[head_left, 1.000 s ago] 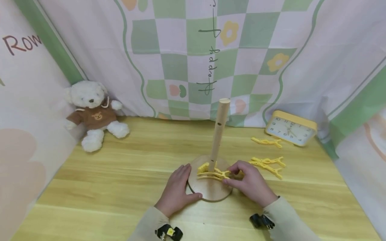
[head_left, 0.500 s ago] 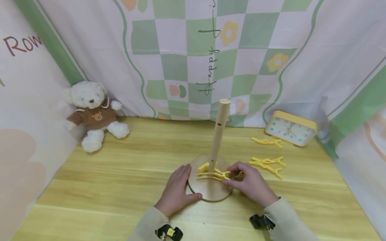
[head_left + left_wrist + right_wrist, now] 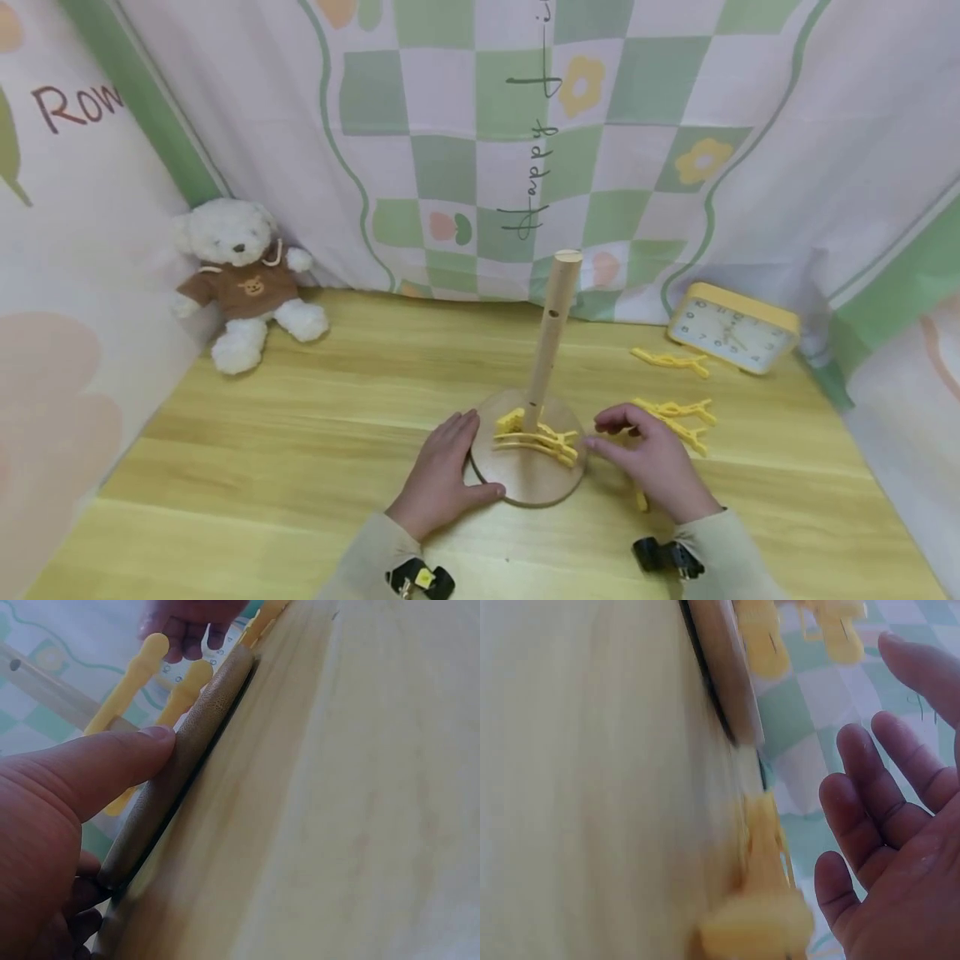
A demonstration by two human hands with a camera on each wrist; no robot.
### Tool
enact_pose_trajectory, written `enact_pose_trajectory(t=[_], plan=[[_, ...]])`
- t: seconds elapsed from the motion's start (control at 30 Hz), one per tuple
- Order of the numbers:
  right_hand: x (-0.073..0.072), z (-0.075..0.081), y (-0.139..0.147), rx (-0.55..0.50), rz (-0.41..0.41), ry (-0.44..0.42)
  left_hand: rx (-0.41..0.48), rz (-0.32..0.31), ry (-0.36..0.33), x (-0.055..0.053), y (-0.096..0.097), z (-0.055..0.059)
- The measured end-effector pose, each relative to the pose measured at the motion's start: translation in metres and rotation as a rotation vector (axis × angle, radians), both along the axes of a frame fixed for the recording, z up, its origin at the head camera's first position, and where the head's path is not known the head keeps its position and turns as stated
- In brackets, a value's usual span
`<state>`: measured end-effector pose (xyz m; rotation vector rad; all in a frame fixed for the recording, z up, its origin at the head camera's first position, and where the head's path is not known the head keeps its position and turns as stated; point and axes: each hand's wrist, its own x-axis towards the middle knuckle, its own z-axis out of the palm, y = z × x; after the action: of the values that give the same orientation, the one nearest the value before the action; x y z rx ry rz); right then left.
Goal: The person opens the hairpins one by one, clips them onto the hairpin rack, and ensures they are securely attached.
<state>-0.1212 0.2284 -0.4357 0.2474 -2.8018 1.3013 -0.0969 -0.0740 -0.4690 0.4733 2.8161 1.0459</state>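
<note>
A wooden stand has a round base (image 3: 525,487) and an upright post (image 3: 552,333). Several yellow clips (image 3: 536,437) lie stacked on the base around the post. My left hand (image 3: 442,471) lies flat against the base's left rim, and in the left wrist view its thumb (image 3: 105,769) presses the base edge (image 3: 199,739). My right hand (image 3: 652,462) hovers just right of the base, fingers relaxed and holding nothing. In the right wrist view the palm (image 3: 900,855) is spread, with a blurred yellow clip (image 3: 761,900) beside it on the table.
More yellow clips (image 3: 675,414) lie on the wooden table right of the stand, and one clip (image 3: 670,360) sits near a yellow clock (image 3: 733,327). A white teddy bear (image 3: 242,279) sits at the back left. Patterned cloth walls in the table.
My right hand has let go of the clips on the base and drawn back to the right. The left hand stays on the base rim. The view shifted slightly.
</note>
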Motion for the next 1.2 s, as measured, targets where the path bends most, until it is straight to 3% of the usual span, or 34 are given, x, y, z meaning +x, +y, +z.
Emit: enact_pose_trajectory(t=[0.23, 0.43, 0.7, 1.07, 1.2], plan=[[0.0, 0.005, 0.02, 0.038, -0.077, 0.004, -0.008, 0.004, 0.004, 0.0, -0.002, -0.002], [-0.005, 0.002, 0.034, -0.013, -0.137, 0.036, 0.018, 0.001, 0.017, 0.0, 0.0, -0.005], [-0.016, -0.004, 0.062, 0.073, -0.118, 0.112, 0.024, 0.017, 0.02, 0.002, 0.003, -0.006], [-0.022, -0.003, 0.102, 0.23, -0.095, 0.118, 0.019, 0.009, 0.008, 0.001, 0.001, -0.004], [-0.025, -0.004, 0.116, 0.255, -0.082, 0.083, 0.026, 0.007, 0.006, 0.0, 0.001, -0.004]])
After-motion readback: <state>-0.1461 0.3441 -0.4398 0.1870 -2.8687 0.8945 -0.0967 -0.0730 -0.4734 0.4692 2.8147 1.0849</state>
